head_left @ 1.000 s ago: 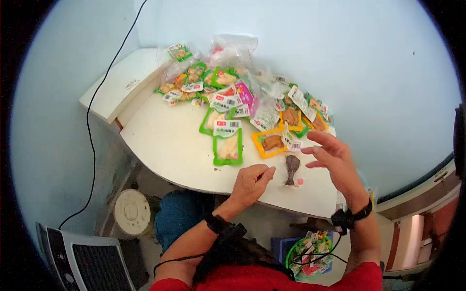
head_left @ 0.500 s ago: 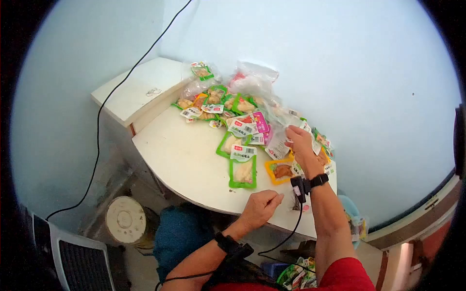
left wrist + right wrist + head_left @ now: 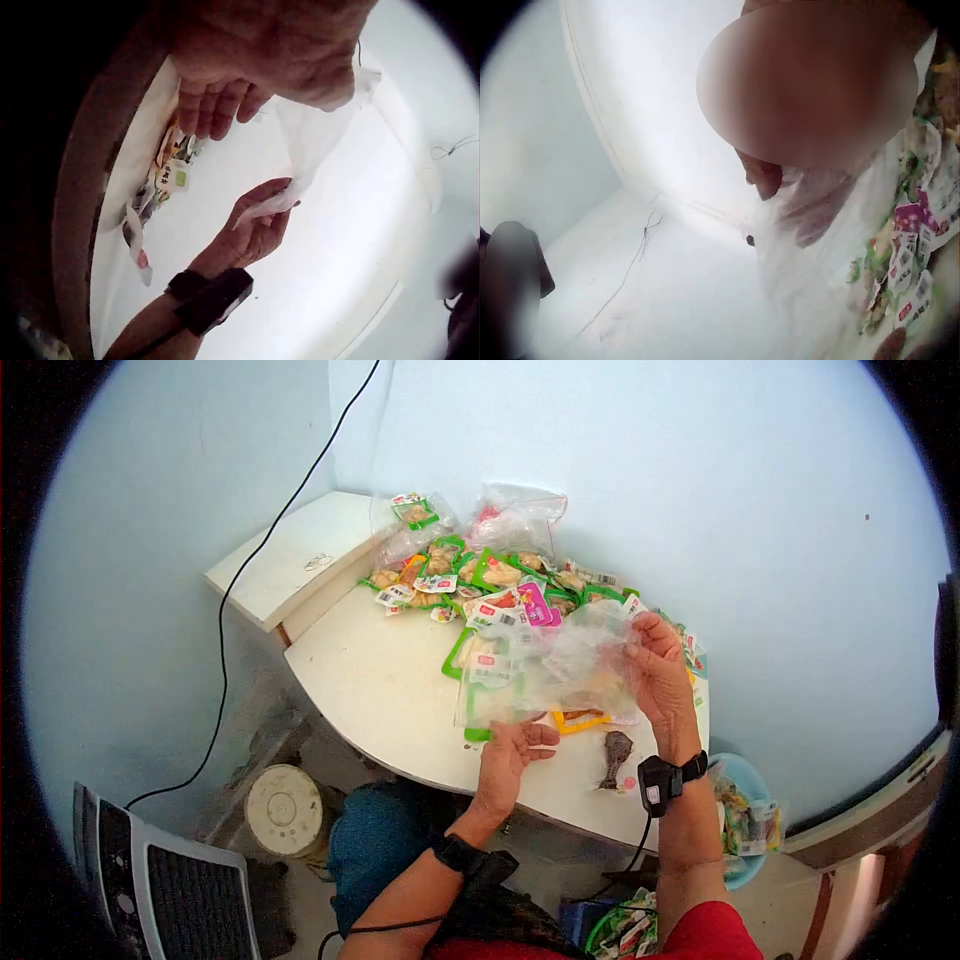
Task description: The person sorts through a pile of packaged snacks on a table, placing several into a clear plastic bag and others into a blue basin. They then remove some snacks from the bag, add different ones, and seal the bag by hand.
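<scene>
A clear plastic bag hangs above the packets, its right end pinched between the thumb and fingers of the right hand. The left hand is at the bag's lower left edge, fingers extended; in the left wrist view the left hand has loosely straight fingers beside the bag, which the right hand holds. Through the film show green-edged packets and a yellow-edged packet. A dark drumstick-shaped piece lies on the table below the right hand.
Many food packets and a crumpled clear bag cover the back of the white table. A blue basin with packets stands at the right, a green basket below. A lidded bucket is at lower left.
The right hand reached to the pile, then came back toward the body with the clear bag, which now spreads over the front packets. The left hand moved left and its fingers extended.
</scene>
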`<state>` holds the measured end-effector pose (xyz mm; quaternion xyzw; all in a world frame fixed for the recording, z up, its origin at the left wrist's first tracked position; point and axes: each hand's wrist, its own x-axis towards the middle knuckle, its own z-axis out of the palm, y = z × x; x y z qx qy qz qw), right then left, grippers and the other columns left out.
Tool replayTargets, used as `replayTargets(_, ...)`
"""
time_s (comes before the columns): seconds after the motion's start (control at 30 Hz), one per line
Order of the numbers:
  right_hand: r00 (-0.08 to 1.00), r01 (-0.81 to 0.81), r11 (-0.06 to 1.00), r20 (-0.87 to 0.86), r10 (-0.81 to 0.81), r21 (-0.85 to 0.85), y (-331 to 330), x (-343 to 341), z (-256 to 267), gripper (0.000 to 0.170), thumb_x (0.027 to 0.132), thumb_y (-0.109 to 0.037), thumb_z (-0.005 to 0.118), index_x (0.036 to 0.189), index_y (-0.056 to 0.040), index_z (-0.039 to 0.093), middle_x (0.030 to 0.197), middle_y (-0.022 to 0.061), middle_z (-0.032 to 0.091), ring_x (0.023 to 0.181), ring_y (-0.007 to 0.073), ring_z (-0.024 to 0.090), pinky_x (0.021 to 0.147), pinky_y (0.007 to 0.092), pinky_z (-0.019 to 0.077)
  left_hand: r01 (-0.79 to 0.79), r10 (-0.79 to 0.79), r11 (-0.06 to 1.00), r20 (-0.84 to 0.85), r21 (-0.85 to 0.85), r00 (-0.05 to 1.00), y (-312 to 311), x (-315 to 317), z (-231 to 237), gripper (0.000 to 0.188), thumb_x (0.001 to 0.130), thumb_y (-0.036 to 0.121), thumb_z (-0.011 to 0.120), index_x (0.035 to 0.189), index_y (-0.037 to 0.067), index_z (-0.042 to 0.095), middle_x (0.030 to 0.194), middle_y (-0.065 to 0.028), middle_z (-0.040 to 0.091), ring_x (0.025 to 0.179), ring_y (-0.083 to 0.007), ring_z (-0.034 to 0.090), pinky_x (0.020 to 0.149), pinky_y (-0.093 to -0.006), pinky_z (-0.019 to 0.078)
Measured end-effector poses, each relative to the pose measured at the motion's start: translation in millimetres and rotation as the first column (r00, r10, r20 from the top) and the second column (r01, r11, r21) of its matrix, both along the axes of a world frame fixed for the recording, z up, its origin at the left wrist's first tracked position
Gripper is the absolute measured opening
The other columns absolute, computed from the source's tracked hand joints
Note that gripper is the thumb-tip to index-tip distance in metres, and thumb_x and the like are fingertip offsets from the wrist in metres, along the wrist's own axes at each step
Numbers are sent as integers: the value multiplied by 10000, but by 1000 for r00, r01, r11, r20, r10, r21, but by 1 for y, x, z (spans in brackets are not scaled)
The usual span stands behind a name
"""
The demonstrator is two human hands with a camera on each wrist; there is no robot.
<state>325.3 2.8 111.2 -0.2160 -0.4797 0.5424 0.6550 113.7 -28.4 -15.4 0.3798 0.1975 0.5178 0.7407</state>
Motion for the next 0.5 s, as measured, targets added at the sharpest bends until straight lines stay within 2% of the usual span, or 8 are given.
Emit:
replayTargets(0.1,996,81,995,-38,-83,-60,-3,2,-21,452,818,106,596,1237,-53,535,1157,77,597,1008,233,662,847,384,587,18,-18,1000,104,7,994,3,-6,-8,908,964,716,186,1335,-52,494,1202,-219,632,1174,-336,574,1031,-514,421)
replayTargets(0.2,992,21,994,124,-8,-108,-2,19,-37,548,795,114,580,1311,-47,490,1204,67,560,978,181,642,806,336,587,125,-79,990,460,-71,884,5,-17,-6,942,942,742,241,1364,-74,447,1254,-265,594,1198,-400,549,1075,-592,361)
replayTargets(0.3,995,-55,993,81,64,-108,-4,24,-39,586,766,127,567,1323,-35,485,1227,62,542,932,136,625,752,297,578,189,-34,962,601,-196,799,0,-35,16,925,939,731,307,1371,-77,435,1283,-290,562,1206,-445,528,1104,-646,296)
replayTargets(0.33,993,-31,995,114,41,-95,-4,22,-35,637,731,139,550,1341,-33,486,1211,52,541,920,112,607,711,284,569,142,9,963,559,-227,829,-2,-41,26,919,937,729,322,1377,-70,433,1290,-283,560,1202,-432,537,1087,-633,329)
replayTargets(0.4,988,-18,995,152,33,-97,-11,17,-23,678,712,139,539,1367,-29,477,1185,53,551,894,111,608,708,279,565,48,92,959,470,-278,878,-1,-50,43,909,933,725,353,1389,-57,429,1304,-269,556,1192,-406,555,1053,-609,396)
replayTargets(0.5,983,-60,992,166,78,-110,-10,19,-24,732,688,138,525,1399,-22,459,1142,56,580,874,115,613,734,275,561,-43,55,990,86,-134,995,5,-61,46,799,952,627,469,1403,-32,430,1271,-224,582,1144,-337,598,948,-498,522)
